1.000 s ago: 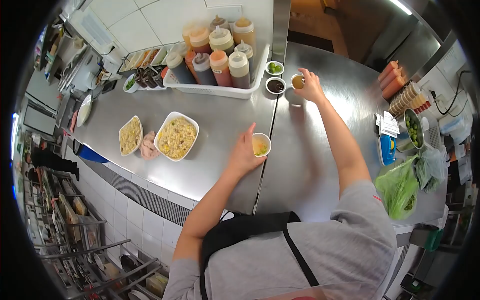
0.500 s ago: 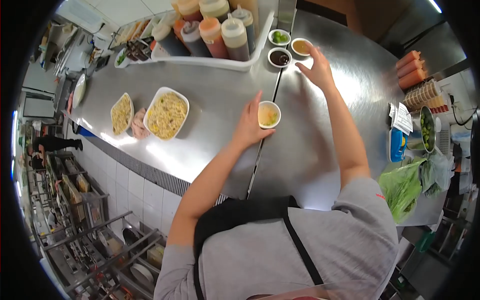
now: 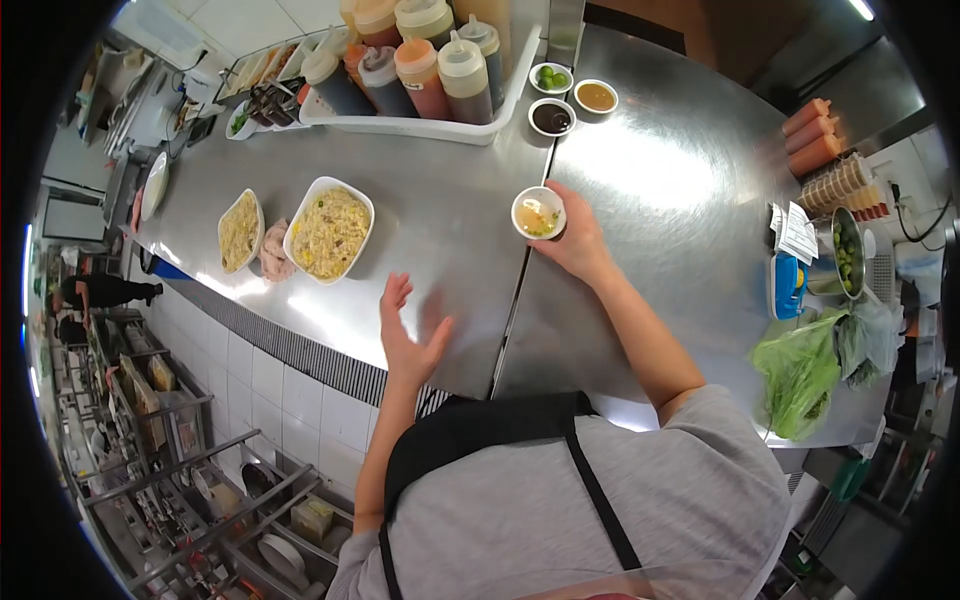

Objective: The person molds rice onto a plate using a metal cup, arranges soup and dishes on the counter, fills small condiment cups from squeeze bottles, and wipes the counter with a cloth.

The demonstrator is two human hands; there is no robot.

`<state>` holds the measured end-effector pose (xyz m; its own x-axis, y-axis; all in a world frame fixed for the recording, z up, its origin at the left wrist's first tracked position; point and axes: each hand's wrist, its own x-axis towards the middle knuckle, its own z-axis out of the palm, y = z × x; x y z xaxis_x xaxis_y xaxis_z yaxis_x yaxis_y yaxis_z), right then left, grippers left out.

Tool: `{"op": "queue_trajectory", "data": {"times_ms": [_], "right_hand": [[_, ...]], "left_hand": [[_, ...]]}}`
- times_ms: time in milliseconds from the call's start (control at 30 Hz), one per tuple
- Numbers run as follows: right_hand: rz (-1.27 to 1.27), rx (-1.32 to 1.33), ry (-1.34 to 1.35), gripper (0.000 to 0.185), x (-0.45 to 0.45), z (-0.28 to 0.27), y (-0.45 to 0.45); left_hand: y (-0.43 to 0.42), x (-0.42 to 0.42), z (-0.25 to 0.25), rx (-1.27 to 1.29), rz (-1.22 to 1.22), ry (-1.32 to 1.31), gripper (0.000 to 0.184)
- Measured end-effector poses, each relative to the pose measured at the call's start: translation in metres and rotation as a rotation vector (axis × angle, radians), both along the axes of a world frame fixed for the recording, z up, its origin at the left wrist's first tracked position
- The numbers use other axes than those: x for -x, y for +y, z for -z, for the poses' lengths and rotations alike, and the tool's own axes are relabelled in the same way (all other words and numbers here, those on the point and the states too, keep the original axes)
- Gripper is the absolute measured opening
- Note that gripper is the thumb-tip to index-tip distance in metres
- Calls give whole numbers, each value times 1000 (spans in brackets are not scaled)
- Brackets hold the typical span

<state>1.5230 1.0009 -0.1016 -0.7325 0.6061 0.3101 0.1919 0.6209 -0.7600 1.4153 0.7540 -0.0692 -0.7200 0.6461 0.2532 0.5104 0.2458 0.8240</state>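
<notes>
My right hand [image 3: 580, 237] is wrapped round the right side of a small white cup [image 3: 538, 213] with pale liquid and bits of green and orange in it. Held free of everything, my left hand [image 3: 408, 335] has its fingers apart above the steel counter [image 3: 450, 230]. Beyond the cup stand three more small cups: one with green limes [image 3: 551, 77], one with dark sauce [image 3: 552, 117] and one with orange-brown sauce [image 3: 597, 96]. To the left, a white bowl of fried rice [image 3: 330, 230] stands beside a pinkish cloth [image 3: 276, 251] and a second, narrower-looking bowl of rice [image 3: 240, 232].
A white tray of squeeze bottles [image 3: 420, 125] stands along the back. At right are red bottles [image 3: 815, 135], a pot of green limes [image 3: 848, 255], a blue holder with paper slips [image 3: 788, 285] and bagged greens [image 3: 800, 375]. Wire racks [image 3: 220, 490] stand lower left; another person [image 3: 110, 291] is far left.
My right hand has come down from the sauce cups and taken the cup of pale liquid. My left hand has let go of it and drawn back toward the lower left.
</notes>
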Motion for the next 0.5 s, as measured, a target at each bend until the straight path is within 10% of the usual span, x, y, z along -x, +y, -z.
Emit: {"op": "queue_trajectory", "data": {"times_ms": [500], "right_hand": [[306, -109, -19, 69, 16, 15, 116]], "left_hand": [[-85, -15, 20, 155, -257, 18, 63]]}}
